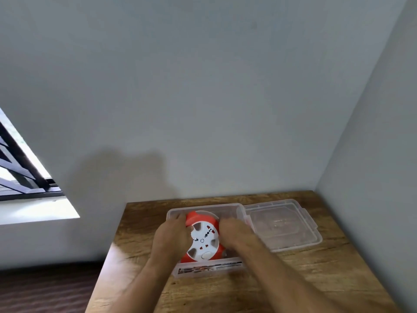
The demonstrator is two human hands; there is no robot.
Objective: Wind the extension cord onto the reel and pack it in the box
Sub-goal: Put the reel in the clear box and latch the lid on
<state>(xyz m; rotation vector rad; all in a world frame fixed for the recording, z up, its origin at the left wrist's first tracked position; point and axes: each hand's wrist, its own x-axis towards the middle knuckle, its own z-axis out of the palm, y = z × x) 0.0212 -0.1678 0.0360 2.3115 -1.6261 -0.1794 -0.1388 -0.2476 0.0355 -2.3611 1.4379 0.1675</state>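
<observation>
An orange and white cord reel [204, 239] with sockets on its white face sits tilted inside a clear plastic box [228, 207] on the wooden table. My left hand [171, 236] grips the reel's left side. My right hand [237, 233] grips its right side. Both hands reach into the box. The cord itself is hidden between the reel's flanges and under my fingers.
The clear lid [282, 224] lies flat just right of the box. The wooden table [316, 279] fits into a wall corner, with walls behind and to the right. Its left edge drops to a dark floor. A window [20, 172] is at far left.
</observation>
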